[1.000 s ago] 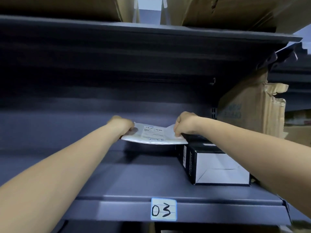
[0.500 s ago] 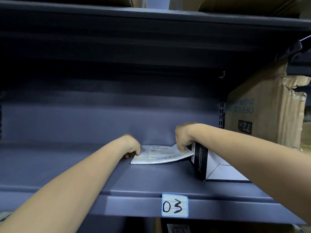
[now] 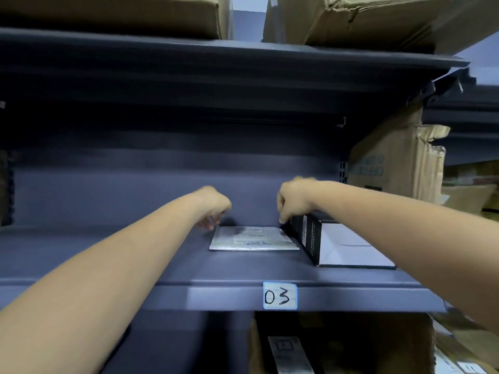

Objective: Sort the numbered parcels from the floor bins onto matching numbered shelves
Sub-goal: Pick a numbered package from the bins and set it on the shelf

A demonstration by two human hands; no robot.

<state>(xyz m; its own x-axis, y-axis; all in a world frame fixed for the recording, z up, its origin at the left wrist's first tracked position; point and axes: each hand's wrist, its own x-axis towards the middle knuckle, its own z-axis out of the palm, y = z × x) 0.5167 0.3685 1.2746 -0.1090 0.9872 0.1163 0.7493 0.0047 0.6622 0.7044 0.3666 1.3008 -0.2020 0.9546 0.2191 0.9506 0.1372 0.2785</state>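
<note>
A flat white padded parcel (image 3: 253,238) with a printed label lies on the dark grey shelf (image 3: 135,255), whose front lip carries a tag reading 03 (image 3: 280,296). My left hand (image 3: 213,206) hovers at the parcel's far left corner with its fingers loosely curled, holding nothing. My right hand (image 3: 294,198) hangs over the far right corner, fingertips pointing down just above the parcel and beside a black and white box (image 3: 348,244). The parcel's right edge touches that box.
A torn cardboard carton (image 3: 394,163) stands at the shelf's right end. More cartons (image 3: 364,17) sit on the shelf above. An open carton (image 3: 337,346) with boxes inside is on the level below. The shelf's left half is bare.
Both hands carried the parcel down onto shelf 03, laid it flat beside the black and white box and let go; they now sit just above its far corners.
</note>
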